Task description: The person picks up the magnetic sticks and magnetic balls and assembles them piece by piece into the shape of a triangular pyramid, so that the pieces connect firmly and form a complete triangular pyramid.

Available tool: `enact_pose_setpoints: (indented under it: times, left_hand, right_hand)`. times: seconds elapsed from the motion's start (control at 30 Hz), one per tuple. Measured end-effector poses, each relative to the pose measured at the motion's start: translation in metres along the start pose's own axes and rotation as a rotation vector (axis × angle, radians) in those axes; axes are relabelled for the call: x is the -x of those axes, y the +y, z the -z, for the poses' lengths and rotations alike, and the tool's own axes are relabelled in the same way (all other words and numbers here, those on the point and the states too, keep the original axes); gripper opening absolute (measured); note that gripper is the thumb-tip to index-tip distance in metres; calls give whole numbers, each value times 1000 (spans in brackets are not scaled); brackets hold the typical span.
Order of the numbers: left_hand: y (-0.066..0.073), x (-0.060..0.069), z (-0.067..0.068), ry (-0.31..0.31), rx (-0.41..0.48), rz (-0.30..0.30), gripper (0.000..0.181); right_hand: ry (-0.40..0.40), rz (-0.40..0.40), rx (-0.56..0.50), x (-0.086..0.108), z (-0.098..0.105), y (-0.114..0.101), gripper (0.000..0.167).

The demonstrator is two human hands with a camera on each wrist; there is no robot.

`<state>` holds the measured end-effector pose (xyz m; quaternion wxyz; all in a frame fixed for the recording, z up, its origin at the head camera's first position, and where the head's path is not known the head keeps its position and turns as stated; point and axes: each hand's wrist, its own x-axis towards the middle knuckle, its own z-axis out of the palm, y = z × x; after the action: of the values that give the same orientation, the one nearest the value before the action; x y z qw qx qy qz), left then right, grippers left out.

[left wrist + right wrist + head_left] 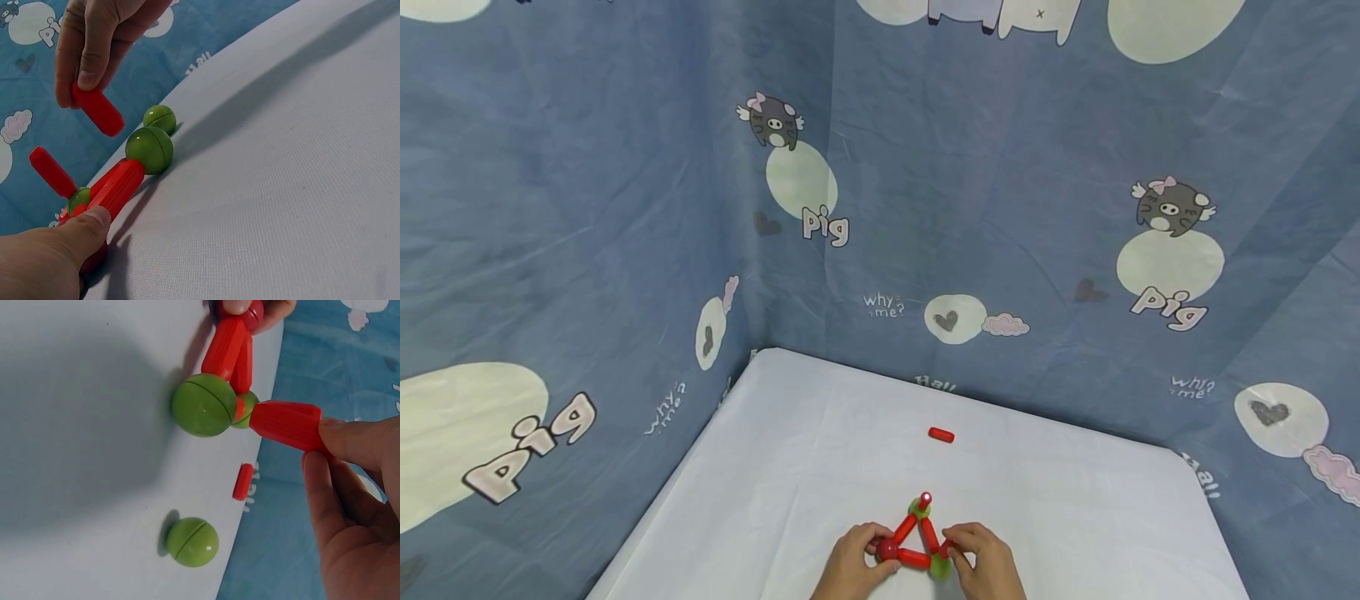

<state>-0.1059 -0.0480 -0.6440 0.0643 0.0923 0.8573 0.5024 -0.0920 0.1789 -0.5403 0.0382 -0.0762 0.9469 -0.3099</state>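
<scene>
Red rods (914, 559) and balls form a triangle on the table. Its left corner is a red ball (887, 549); its right corner is a green ball (149, 150). At the far corner, another green ball (916, 510) carries a red rod (52, 172) standing up from it. My left hand (855, 560) grips the red-ball corner, with its thumb against the near rod in the left wrist view. Between thumb and fingertips, my right hand (988, 560) pinches a separate red rod (284, 425), held just above the right green ball and apart from it.
A loose red rod (942, 435) lies farther back on the white tabletop (820, 450). In the right wrist view a loose green ball (192, 542) rests on the table; my right hand seems to hide it from the head view. Blue printed cloth (970, 208) hangs behind and at left.
</scene>
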Motion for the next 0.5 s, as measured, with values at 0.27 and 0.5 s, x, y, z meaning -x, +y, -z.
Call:
enact_pose_setpoints:
  times: [0.27,0.5]
  left_hand:
    - [1,0,0,4,-6,-2,36]
    - [2,0,1,-5,-2,14,36]
  right_hand:
    - [-4,5,20,-1,-1,1,21]
    - [4,18,38,0,-3,0,20]
